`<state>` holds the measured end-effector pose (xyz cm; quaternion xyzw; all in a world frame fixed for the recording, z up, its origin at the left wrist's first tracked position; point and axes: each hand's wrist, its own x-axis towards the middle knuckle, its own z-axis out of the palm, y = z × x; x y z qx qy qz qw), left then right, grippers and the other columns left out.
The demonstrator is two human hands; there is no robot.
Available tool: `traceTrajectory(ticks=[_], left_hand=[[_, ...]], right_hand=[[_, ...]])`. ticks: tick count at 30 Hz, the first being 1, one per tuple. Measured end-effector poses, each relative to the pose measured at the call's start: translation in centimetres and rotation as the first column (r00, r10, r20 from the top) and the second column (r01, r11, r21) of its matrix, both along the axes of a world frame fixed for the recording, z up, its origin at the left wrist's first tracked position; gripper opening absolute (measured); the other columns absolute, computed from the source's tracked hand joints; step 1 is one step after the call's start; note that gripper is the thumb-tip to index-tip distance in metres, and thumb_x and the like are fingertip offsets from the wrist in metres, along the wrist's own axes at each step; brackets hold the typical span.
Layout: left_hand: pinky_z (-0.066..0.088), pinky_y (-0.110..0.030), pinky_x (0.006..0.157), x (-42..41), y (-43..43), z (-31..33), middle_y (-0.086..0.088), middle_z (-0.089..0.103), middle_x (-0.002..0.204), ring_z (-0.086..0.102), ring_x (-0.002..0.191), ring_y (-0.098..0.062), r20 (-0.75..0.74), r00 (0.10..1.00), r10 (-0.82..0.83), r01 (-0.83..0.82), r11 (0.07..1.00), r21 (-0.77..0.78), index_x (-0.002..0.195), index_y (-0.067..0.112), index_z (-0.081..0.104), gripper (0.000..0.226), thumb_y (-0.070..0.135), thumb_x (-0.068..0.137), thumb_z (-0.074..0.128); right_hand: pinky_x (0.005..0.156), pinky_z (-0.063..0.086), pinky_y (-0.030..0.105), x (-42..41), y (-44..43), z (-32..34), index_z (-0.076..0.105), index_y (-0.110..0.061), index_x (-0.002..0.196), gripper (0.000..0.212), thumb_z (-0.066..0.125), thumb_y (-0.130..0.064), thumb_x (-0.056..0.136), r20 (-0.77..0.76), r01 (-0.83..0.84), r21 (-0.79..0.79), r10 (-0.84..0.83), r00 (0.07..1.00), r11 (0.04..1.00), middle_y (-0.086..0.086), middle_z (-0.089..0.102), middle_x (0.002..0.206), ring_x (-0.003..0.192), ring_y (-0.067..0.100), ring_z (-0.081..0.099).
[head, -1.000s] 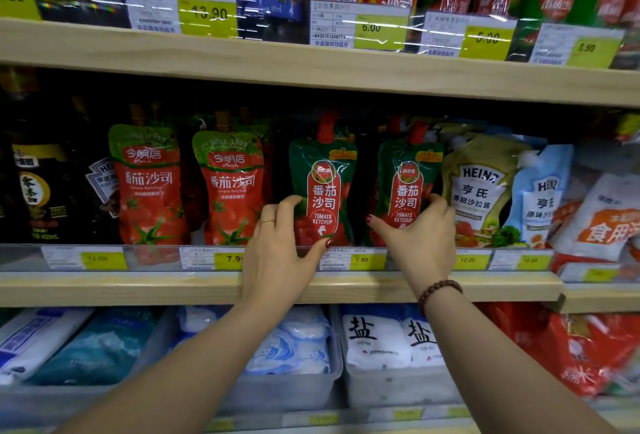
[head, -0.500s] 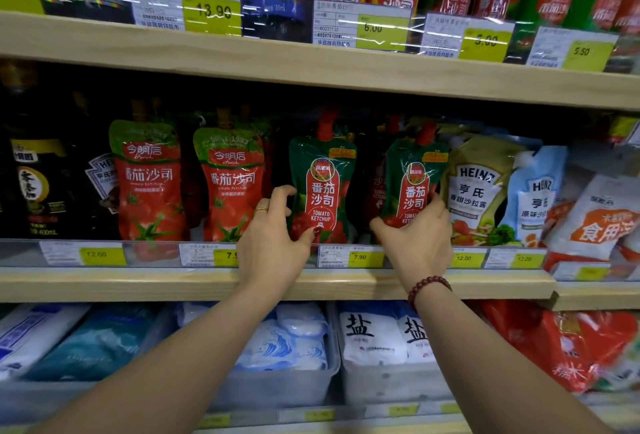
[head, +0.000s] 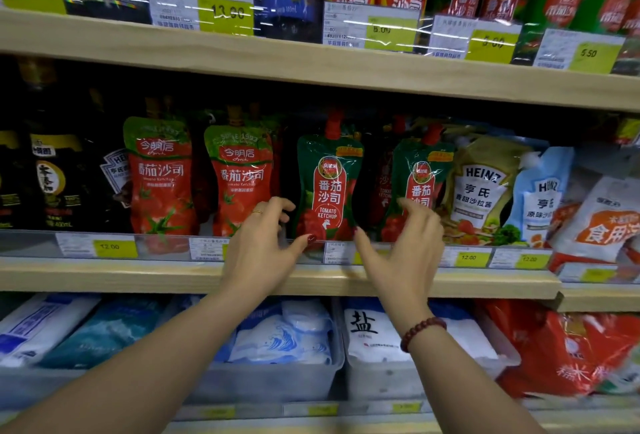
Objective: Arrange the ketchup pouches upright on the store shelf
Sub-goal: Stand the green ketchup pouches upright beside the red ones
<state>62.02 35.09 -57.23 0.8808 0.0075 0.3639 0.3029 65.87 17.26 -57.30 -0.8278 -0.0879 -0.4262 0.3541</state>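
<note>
Ketchup pouches (head: 327, 188) stood upright on the shelf (head: 138, 276). Left hand (head: 263, 246) and right hand (head: 403, 246) hovered spread, apparently gripping nothing.

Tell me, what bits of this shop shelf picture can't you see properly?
All in the head view:
- Right green ketchup pouch: its lower label is hidden by the right hand.
- Price tags behind the left hand: covered, and blurred anyway.
- Pouches behind the front row: lost in shadow.
- Top-shelf bottles: cut off by the upper edge.
</note>
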Motion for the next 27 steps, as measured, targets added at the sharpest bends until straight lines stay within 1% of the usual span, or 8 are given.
traceTrajectory(ticks=[3,6,9,15,20,23,25,27], left_hand=[[0.049,-0.034,0.073,-0.7,1.1,-0.2,0.004,0.058,0.094,0.055,0.087,-0.015,0.020,0.999,-0.048,0.046,0.994,0.095,0.097,0.020,0.061,0.028,0.027,0.074,0.075],[0.047,-0.036,0.075,-1.0,1.7,-0.5,0.001,0.060,0.089,0.055,0.086,-0.018,0.029,0.998,-0.054,0.050,0.992,0.113,0.089,0.018,0.066,0.018,0.023,0.074,0.075],[0.044,-0.037,0.076,-0.9,2.2,-0.6,0.000,0.061,0.082,0.052,0.082,-0.019,0.051,0.998,-0.048,0.042,0.993,0.107,0.082,0.017,0.068,0.011,0.022,0.074,0.075],[0.041,-0.036,0.079,-0.5,2.9,-0.9,0.004,0.058,0.076,0.053,0.076,-0.019,0.032,0.997,-0.074,0.071,0.993,0.090,0.077,0.019,0.069,0.009,0.027,0.076,0.074],[0.047,-0.041,0.073,-1.4,2.5,1.3,-0.002,0.064,0.076,0.055,0.077,-0.024,-0.121,0.992,-0.044,0.053,0.996,0.075,0.076,0.016,0.069,0.009,0.022,0.075,0.075],[0.048,-0.042,0.069,-2.5,2.2,3.4,-0.005,0.066,0.074,0.055,0.077,-0.028,-0.213,0.977,-0.017,0.037,0.995,0.088,0.077,0.014,0.070,0.008,0.017,0.073,0.076],[0.048,-0.040,0.068,-3.3,2.3,5.2,-0.006,0.066,0.076,0.055,0.079,-0.029,-0.271,0.963,-0.016,0.037,0.997,0.071,0.078,0.013,0.070,0.010,0.016,0.072,0.077],[0.048,-0.042,0.068,-4.3,2.5,7.5,-0.005,0.066,0.079,0.054,0.084,-0.028,-0.338,0.941,-0.028,0.036,0.999,0.018,0.082,0.012,0.070,0.011,0.015,0.073,0.075]], right_hand=[[0.087,0.031,0.028,-0.4,1.2,-1.1,0.060,-0.024,0.098,0.032,0.069,-0.042,0.073,-0.103,-0.195,-0.074,0.187,0.977,0.978,-0.010,0.055,0.095,0.094,0.012,0.051],[0.085,0.026,0.026,-0.2,1.9,-1.6,0.066,-0.024,0.083,0.019,0.069,-0.041,0.074,-0.119,-0.221,-0.107,0.208,0.971,0.969,-0.012,0.062,0.080,0.084,0.011,0.055],[0.085,0.025,0.026,-0.1,2.1,-1.7,0.067,-0.023,0.079,0.019,0.071,-0.040,0.073,-0.103,-0.208,-0.080,0.200,0.974,0.975,-0.007,0.063,0.075,0.080,0.012,0.054],[0.087,0.026,0.026,-0.1,2.5,-2.1,0.066,-0.020,0.077,0.019,0.074,-0.037,0.073,-0.071,-0.201,-0.031,0.199,0.978,0.979,-0.005,0.063,0.075,0.078,0.010,0.053],[0.092,0.034,0.037,-1.3,2.6,0.1,0.069,-0.016,0.081,0.021,0.076,-0.035,0.073,-0.285,-0.157,-0.102,0.122,0.951,0.982,-0.002,0.067,0.080,0.082,0.019,0.059],[0.088,0.044,0.043,-1.7,1.8,3.0,0.071,-0.014,0.087,0.022,0.077,-0.030,0.073,-0.518,-0.274,-0.108,0.181,0.836,0.956,0.003,0.070,0.086,0.086,0.023,0.061],[0.088,0.044,0.031,-2.3,0.9,5.3,0.070,-0.011,0.098,0.029,0.077,-0.024,0.074,-0.671,-0.375,0.009,0.283,0.685,0.927,0.007,0.068,0.100,0.097,0.022,0.060],[0.085,0.040,0.021,-3.5,0.3,7.7,0.067,-0.011,0.104,0.032,0.076,-0.020,0.075,-0.734,-0.380,0.131,0.347,0.584,0.916,0.007,0.064,0.110,0.103,0.018,0.056]])
